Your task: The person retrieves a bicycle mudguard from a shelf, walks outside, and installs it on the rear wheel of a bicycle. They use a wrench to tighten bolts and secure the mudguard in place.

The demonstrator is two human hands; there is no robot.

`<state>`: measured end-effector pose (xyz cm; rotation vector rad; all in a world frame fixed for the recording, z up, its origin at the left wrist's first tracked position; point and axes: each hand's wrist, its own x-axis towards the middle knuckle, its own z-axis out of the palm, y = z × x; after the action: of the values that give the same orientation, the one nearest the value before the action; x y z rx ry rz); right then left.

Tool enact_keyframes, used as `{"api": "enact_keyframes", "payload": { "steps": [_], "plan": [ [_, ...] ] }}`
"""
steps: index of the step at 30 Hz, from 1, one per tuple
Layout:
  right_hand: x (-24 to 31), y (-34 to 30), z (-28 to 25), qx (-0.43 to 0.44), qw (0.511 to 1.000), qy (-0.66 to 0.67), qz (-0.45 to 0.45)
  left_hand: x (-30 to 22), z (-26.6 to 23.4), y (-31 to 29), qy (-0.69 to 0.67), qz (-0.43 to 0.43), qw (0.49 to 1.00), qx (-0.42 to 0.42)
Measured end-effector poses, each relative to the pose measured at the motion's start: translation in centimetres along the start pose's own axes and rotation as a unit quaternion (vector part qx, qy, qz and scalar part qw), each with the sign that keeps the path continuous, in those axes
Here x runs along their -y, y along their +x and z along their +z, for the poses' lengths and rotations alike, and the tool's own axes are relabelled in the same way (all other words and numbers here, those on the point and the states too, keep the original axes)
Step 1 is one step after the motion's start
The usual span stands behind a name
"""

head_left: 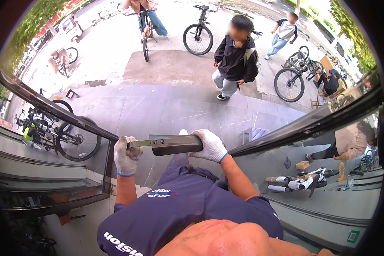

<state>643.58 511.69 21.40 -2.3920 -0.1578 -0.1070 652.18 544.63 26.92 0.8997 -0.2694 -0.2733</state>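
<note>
Across my front is a black bicycle mudguard, a long dark blade with a narrow flat strap fixed to its left end by two bolts. My left hand, in a whitish work glove, is closed around the strap's far-left end. In a matching glove, my right hand grips the wide right end of the blade, its thumb and fingers wrapped round it. The mudguard lies nearly level between the two hands, at about waist height. My gloved fingers hide both of its ends.
Open glass doors flank me, with dark frames at left and right. A person in a black jacket stands ahead on the paving. Bicycles stand at left, ahead and at right. Other people are farther off.
</note>
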Motion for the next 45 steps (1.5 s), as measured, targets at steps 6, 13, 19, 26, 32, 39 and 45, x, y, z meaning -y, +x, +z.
{"api": "enact_keyframes", "payload": {
  "steps": [6, 13, 19, 26, 32, 39, 45],
  "plan": [
    [-16.2, 14.8, -6.0, -0.068, 0.997, -0.003, 0.019, 6.5, 4.5, 22.6, 0.086, 0.007, 0.988, 0.129],
    [-29.6, 20.5, -20.1, -0.244, 0.965, -0.024, 0.092, 15.2, 18.8, 46.9, 0.14, -0.109, 0.965, 0.194],
    [-42.9, 18.8, -29.0, -0.315, 0.919, -0.016, 0.237, 35.3, 32.7, 58.5, 0.102, -0.272, 0.915, 0.282],
    [-56.1, 13.8, -44.4, -0.294, 0.886, 0.07, 0.35, 58.0, 53.2, 64.3, 0.129, -0.42, 0.823, 0.36],
    [-67.0, 8.3, -54.5, -0.334, 0.842, 0.114, 0.407, 71.5, 68.3, 66.4, 0.13, -0.523, 0.737, 0.409],
    [-78.1, 1.5, -64.0, -0.407, 0.742, 0.065, 0.53, 85.5, 84.7, 67.7, 0.233, -0.458, 0.647, 0.564],
    [-85.9, -5.7, -74.7, -0.426, 0.694, 0.045, 0.579, 95.8, 98.1, 69.4, 0.131, -0.532, 0.567, 0.615]
  ]
}}
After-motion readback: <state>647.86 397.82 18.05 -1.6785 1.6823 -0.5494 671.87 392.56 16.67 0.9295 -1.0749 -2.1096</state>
